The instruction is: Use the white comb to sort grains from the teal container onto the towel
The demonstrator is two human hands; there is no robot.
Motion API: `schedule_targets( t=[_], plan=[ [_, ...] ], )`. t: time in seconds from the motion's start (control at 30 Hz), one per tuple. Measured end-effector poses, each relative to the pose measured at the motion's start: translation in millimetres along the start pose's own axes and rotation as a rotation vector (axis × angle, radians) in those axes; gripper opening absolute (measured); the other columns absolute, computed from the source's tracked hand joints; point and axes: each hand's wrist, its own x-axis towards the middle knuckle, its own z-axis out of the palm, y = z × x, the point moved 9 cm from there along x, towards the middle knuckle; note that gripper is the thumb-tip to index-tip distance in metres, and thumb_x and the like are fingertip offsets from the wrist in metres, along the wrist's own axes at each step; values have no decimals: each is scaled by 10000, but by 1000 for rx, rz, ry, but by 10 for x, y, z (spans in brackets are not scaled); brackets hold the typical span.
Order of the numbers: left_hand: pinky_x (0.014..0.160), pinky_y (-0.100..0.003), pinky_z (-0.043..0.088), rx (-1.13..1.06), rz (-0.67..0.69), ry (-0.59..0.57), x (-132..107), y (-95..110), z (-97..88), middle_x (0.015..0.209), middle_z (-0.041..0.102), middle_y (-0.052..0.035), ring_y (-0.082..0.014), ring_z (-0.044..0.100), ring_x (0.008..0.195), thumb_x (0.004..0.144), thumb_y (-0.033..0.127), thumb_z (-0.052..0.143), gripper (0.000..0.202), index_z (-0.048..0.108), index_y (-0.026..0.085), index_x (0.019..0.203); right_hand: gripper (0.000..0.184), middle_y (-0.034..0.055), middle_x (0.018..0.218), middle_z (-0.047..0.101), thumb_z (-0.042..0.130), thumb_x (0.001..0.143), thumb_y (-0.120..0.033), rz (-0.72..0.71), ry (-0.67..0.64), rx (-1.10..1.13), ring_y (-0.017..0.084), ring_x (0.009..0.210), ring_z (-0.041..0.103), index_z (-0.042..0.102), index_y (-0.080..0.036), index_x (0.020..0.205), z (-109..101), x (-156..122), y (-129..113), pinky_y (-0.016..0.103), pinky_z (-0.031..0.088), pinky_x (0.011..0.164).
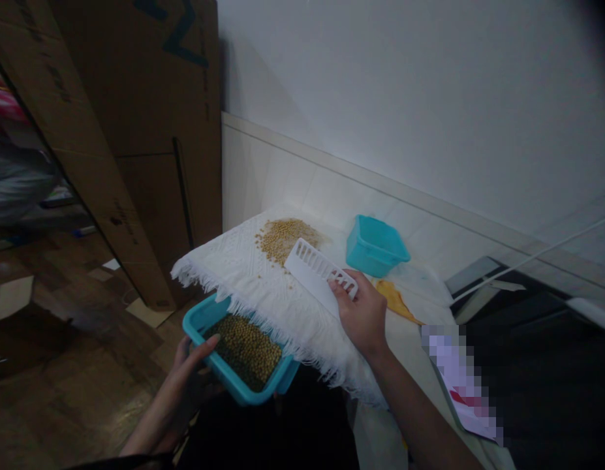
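Observation:
My right hand point(361, 314) grips a white slotted plastic scraper point(316, 269) lying on a white fringed towel point(263, 294), its far end beside a pile of yellow beans point(282, 236). My left hand point(189, 378) holds a teal basket point(200, 318) full of beans point(246, 349) under the towel's fringed edge, thumb on the rim. A second teal basket point(375, 245) stands empty past the scraper, near the wall.
A large cardboard box point(136, 130) leans upright at the left on a wooden floor point(62, 326). A white wall and tiled ledge point(429, 209) run behind. An orange scrap point(395, 300), a blurred paper point(459, 378), a white cable point(527, 258) and a dark surface lie right.

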Motion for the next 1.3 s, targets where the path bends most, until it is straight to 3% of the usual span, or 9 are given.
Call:
schedule_targets(
  t=[0.13,0.33,0.53,0.77,0.97,1.13,1.3],
  plan=[
    [764,-448,720,-14,-9,-11,6,-2,-7,1212,773,-131,-353,850,962,650,224,1062,1161,440,346,1622,262,63,828,849,697,942,-432,-6,-38,2,240,649,768,804,-212,1037,64,11,-46,308,591,608],
    [825,-503,727,32,22,-9,35,9,-31,1226,739,-114,-309,843,888,758,251,995,976,449,325,1563,258,48,807,838,704,942,-417,-17,-93,37,229,635,758,812,-214,1060,126,-16,-147,294,589,606],
    [823,-522,726,-4,9,17,13,16,-36,1310,726,-163,-363,847,962,709,215,1021,1161,384,337,1672,229,27,751,810,734,944,-406,-48,-123,77,210,579,732,817,-213,1036,128,-28,-212,274,567,553],
    [825,-521,727,-8,14,5,6,19,-27,1242,754,-138,-364,852,946,729,210,1006,1061,446,337,1621,233,40,792,834,775,961,-419,-23,-100,27,203,589,737,839,-212,1047,-90,-117,34,258,549,507],
    [795,-496,732,-1,19,-2,-16,20,0,1324,739,-165,-344,851,944,735,248,1013,1111,406,332,1661,213,39,749,821,744,966,-392,-36,-72,84,197,548,726,826,-203,1020,-17,-233,-80,252,540,489],
    [792,-516,728,24,46,38,35,12,-56,1214,752,-134,-346,850,899,773,340,998,986,471,329,1606,195,23,742,818,730,975,-371,-59,-77,113,186,548,728,820,-208,1034,97,-249,-204,246,563,528],
    [832,-541,724,20,48,30,99,-29,-96,1122,737,-100,-354,841,931,790,402,987,942,470,345,1574,220,46,800,849,748,971,-398,-40,-57,141,207,599,771,819,-209,1058,111,-233,-168,255,593,549]
  ],
)
